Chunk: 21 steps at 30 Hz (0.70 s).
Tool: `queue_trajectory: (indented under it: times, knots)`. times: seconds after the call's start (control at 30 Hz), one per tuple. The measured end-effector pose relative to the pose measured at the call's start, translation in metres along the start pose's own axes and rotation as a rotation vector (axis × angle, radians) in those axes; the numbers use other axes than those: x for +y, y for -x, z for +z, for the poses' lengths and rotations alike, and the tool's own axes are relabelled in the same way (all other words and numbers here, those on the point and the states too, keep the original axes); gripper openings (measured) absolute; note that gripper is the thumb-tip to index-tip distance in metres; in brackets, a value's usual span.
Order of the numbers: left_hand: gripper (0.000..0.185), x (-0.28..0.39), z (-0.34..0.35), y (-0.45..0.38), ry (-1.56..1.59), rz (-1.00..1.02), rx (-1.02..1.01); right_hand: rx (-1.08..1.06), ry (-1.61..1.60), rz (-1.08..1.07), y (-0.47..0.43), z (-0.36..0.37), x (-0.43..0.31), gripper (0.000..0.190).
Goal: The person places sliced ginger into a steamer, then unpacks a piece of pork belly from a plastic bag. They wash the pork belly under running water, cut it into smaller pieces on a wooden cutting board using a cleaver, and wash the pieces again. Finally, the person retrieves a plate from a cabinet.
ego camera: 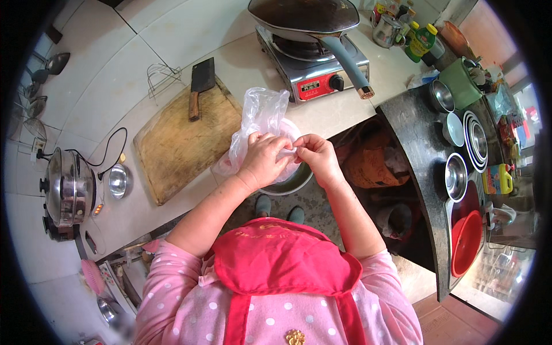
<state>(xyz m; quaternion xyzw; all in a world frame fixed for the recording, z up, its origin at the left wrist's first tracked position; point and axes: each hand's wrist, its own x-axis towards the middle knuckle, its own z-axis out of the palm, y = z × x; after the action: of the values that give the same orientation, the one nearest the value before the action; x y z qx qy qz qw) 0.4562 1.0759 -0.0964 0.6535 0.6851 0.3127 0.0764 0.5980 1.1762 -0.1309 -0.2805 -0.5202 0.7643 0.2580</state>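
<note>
A clear plastic bag (264,108) hangs bunched between my two hands, above a round basin (299,183) at the counter's front edge. My left hand (266,157) is closed on the bag, its thumb and forefinger pinching the film. Close against it, my right hand (317,153) pinches the bag's edge with thumb and fingertips. The bag and my hands hide much of the basin and whatever it holds. Left of them lies a worn wooden cutting board (189,142), and a cleaver (202,82) with a wooden handle rests on its far part.
Beyond my hands a lidded pan (302,17) sits on a gas stove (319,77), its handle (349,64) jutting towards me. Bowls (456,177) and a red basin (466,243) stand on the dark right counter (407,125). A steel electric pot (69,187) is far left.
</note>
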Motion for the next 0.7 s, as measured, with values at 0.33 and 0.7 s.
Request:
queue_trajectory:
  times: [0.33, 0.7]
  knots:
    - [0.011, -0.009, 0.003, -0.006, -0.087, 0.145, 0.056, 0.200, 0.452, -0.133, -0.001, -0.001, 0.010, 0.015]
    - [0.022, -0.009, -0.011, -0.011, -0.059, 0.098, -0.010, -0.023, 0.372, 0.017, 0.005, -0.023, -0.009, 0.009]
